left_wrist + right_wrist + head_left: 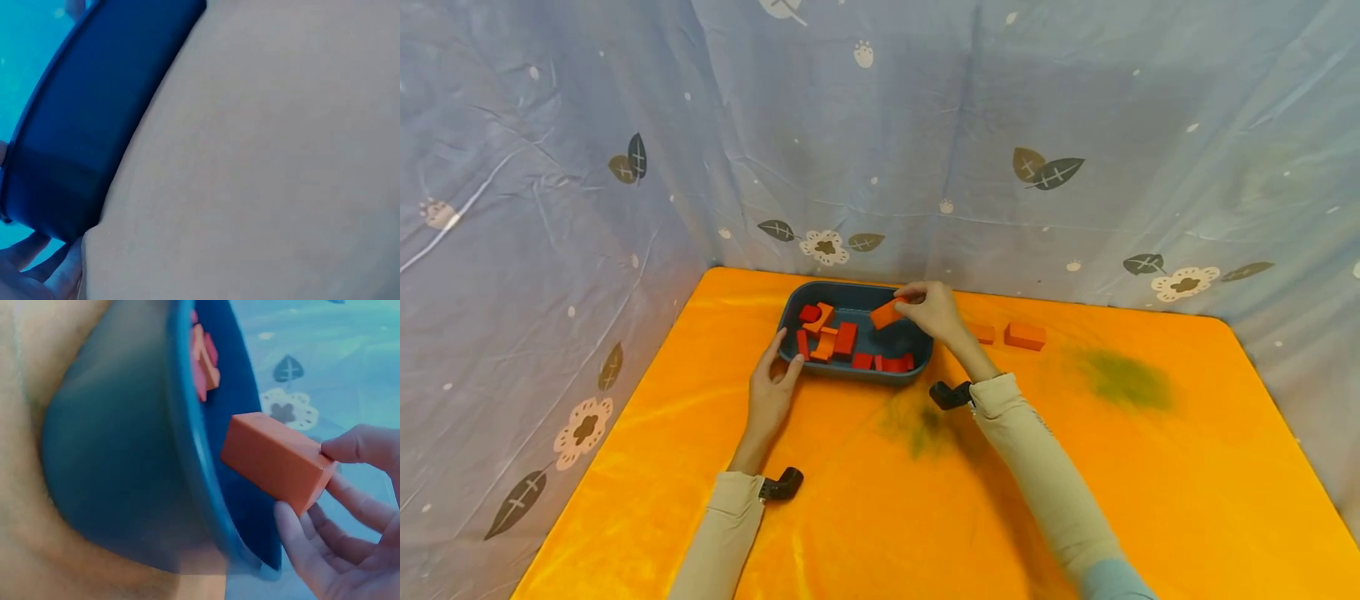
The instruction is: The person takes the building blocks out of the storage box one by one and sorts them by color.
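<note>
A dark blue-grey plastic bin [857,377] stands on the orange-covered table, with several red and orange toy blocks [846,340] inside its left and front parts. My left hand [769,395] holds the bin's front left corner, thumb at the rim. Only some fingers [65,275] show in the left wrist view, against the outer wall; the rest are hidden. Over the bin's right half, my right hand [934,312] pinches an orange rectangular block [275,456] at one end between thumb and fingers. That block is tilted, its free end pointing into the bin.
Two more orange blocks lie to the right of the bin, a smaller block [983,333] partly behind the right forearm and a larger block [1025,336]. A patterned grey-blue curtain [962,167] hangs behind the table [880,517]. Dark cameras sit at both wrists.
</note>
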### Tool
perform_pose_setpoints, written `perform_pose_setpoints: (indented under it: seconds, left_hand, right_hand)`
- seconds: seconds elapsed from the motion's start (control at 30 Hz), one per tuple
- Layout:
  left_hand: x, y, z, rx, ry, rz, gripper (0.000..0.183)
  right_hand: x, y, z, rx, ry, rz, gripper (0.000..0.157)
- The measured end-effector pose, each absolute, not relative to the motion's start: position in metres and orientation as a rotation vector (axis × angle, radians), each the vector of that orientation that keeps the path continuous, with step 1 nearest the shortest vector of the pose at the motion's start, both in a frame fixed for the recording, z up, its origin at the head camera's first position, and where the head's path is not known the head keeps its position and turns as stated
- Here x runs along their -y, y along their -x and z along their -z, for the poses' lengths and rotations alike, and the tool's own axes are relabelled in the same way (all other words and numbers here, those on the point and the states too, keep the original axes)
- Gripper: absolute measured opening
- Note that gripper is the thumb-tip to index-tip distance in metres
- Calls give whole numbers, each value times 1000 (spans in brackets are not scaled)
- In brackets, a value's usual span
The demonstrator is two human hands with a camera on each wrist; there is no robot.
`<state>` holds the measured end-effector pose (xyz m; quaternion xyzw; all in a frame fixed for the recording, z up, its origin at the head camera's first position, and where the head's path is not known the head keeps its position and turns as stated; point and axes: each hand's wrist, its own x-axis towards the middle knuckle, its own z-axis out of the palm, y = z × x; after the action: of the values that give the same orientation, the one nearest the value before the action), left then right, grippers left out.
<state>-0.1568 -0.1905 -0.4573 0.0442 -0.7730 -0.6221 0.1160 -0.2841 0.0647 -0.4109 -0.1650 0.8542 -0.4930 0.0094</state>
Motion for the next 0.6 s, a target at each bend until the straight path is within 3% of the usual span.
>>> perform_pose_setpoints:
  seconds: [0.6]
  left_hand:
    - [192, 159, 461, 2240, -128, 1854, 57]
  right_hand:
    - [-113, 282, 412, -2162, 149, 1942, 31]
